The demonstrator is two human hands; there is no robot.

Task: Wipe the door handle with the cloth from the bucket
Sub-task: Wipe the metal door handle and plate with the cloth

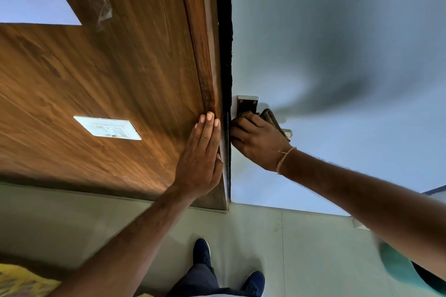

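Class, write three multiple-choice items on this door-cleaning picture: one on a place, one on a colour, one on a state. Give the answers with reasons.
1. Where does the left hand rest?
A. flat on the wooden panel
B. on the floor
C. inside the bucket

2. What colour are the shoes?
A. white
B. dark blue
C. red

3. What is the right hand doing?
A. hanging empty
B. pointing upward
C. gripping the cloth against the door handle

Answers: 1 A, its straight fingers lie on the wood. 2 B, both look navy. 3 C, its fingers curl round the cloth at the metal handle.
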